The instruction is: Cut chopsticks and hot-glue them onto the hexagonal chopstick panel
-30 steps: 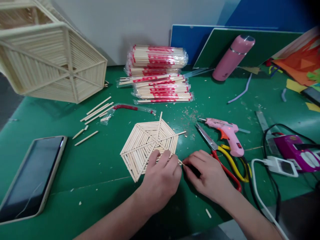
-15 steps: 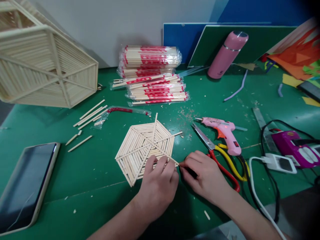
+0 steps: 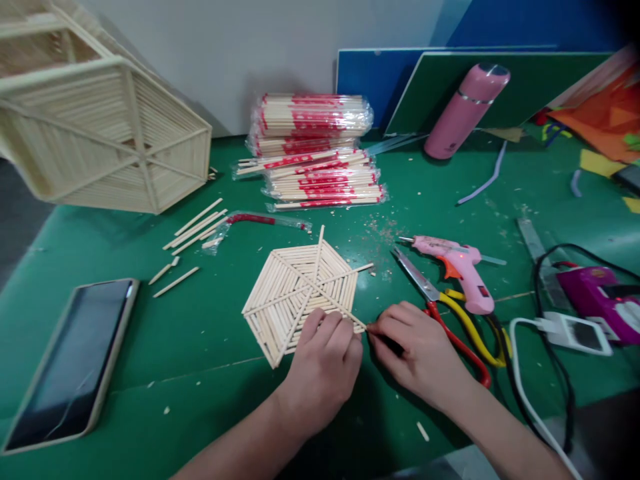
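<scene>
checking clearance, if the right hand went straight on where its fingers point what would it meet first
The right hand would likely meet the hexagonal stick panel first, at its near right corner; the fingertips are right by it, and whether they touch is hard to tell.

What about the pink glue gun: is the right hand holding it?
No, the pink glue gun lies on the green table, while the right hand is at a corner of the hexagonal stick panel.
</scene>
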`<state>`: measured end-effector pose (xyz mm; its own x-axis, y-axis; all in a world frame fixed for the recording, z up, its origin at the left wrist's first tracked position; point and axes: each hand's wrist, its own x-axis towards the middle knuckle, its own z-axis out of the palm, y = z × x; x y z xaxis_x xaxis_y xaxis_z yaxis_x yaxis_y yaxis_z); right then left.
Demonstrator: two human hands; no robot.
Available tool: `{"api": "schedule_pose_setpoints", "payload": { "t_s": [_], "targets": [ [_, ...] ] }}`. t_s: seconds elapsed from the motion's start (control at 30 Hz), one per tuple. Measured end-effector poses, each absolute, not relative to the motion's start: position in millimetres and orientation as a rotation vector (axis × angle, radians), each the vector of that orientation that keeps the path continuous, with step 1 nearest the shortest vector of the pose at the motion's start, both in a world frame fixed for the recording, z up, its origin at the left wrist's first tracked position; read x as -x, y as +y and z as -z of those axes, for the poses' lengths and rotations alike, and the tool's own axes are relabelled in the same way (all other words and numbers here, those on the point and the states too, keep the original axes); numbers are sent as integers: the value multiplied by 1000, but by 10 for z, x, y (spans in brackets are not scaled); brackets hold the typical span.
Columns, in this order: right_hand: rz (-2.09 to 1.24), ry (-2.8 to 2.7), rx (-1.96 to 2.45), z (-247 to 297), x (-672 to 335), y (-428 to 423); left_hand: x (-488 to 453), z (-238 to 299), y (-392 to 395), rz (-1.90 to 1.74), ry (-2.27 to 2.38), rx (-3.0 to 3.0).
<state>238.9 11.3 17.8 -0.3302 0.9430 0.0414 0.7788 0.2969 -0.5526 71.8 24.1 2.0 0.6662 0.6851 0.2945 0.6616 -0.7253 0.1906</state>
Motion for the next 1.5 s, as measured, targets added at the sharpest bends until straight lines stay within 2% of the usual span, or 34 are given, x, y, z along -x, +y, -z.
{"api": "schedule_pose_setpoints", "payload": {
  "t_s": [0.27, 0.67, 1.5],
  "targets": [
    [-553, -2161, 1538, -134, -2391, 80, -697, -94, 237, -506, 1139, -2765],
    [-475, -2198, 1539, -148, -2353, 136, -128, -161, 150, -745, 1403, -2546],
    [-488, -2230, 1439, -125, -2361, 156, 72, -68, 162, -812, 1246, -2389]
  ]
}}
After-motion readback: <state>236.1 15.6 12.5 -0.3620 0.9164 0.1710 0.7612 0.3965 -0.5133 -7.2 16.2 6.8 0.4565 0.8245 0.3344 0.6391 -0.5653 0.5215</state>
